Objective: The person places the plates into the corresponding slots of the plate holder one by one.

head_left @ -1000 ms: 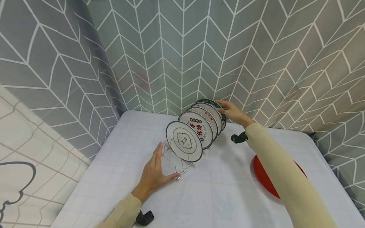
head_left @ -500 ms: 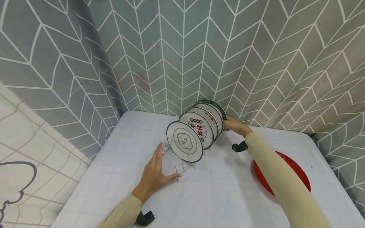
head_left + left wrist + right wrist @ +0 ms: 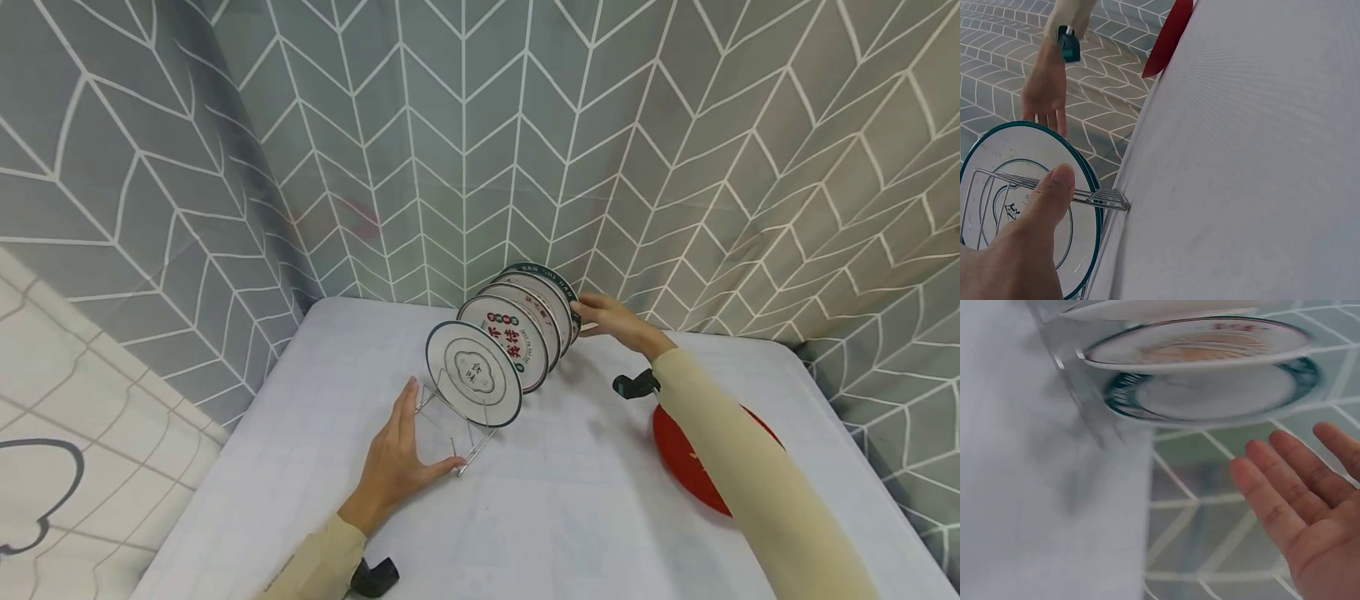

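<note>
Several round white plates stand tilted in a row in a silver wire plate rack [image 3: 474, 452]. Nearest me is a plate with a thin dark rim and black characters [image 3: 474, 373]; behind it stands one with red lettering [image 3: 504, 337]. At the far end is a green-rimmed plate [image 3: 1300, 378]. My left hand [image 3: 393, 462] holds the near end of the rack, its thumb [image 3: 1054, 187] against the wires and fingers on the opposite side. Beside the far plate, my right hand [image 3: 618, 323] has its fingers extended; the right wrist view shows a gap between fingertips and plate.
A red round plate [image 3: 686, 467] lies on the white table [image 3: 555, 517] at the right, partly covered by my right sleeve. A patterned grey curtain [image 3: 442, 150] hangs right behind the table's back edge. Each wrist carries a black camera mount [image 3: 636, 384].
My right hand first touches the far plate's upper edge, then moves down to its right side, and is now drawn slightly off it. The left hand stays on the rack. The head view shifts slightly.
</note>
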A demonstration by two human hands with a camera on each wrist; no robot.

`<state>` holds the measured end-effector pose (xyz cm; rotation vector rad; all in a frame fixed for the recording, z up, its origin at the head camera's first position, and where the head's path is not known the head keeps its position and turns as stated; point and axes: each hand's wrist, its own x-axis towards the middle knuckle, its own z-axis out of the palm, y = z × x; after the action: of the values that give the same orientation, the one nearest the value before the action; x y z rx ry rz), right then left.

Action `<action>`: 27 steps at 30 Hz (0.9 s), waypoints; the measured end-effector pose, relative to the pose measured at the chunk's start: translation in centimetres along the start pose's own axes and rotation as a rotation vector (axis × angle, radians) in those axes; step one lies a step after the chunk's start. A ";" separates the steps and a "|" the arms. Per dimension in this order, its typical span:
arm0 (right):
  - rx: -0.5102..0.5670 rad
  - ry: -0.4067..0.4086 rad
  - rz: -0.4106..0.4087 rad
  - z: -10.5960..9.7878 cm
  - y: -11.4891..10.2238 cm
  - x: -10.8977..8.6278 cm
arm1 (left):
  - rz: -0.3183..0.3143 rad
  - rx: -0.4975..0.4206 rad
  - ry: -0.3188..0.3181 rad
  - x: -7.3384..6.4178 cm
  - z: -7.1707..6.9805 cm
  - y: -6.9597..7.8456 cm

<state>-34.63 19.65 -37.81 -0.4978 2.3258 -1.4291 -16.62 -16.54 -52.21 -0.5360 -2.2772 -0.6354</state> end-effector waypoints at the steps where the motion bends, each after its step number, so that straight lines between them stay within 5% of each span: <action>1: -0.008 0.002 -0.020 -0.5 -0.3 -0.7 | -0.003 0.000 -0.003 0.0 0.0 0.0; 8: -0.144 0.079 -0.127 -5.2 -0.1 -8.4 | -0.009 0.004 -0.028 0.0 0.0 0.0; 13: -0.269 0.147 -0.104 -7.8 4.8 -15.8 | -0.009 0.007 -0.030 0.1 0.0 -0.1; 18: -0.308 0.164 0.035 -9.2 10.3 -22.3 | -0.002 0.010 -0.018 0.1 -0.2 -0.2; 22: -0.287 0.181 0.152 -9.3 13.4 -25.3 | 0.004 0.010 -0.005 0.1 -0.3 -0.3; 27: -0.307 0.280 0.177 -9.4 15.0 -26.6 | 0.000 0.006 0.001 -0.1 -0.2 -0.3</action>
<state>-17.57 45.94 -44.12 -0.1700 2.7539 -1.1254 -16.65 -16.95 -52.25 -0.5327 -2.2779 -0.6283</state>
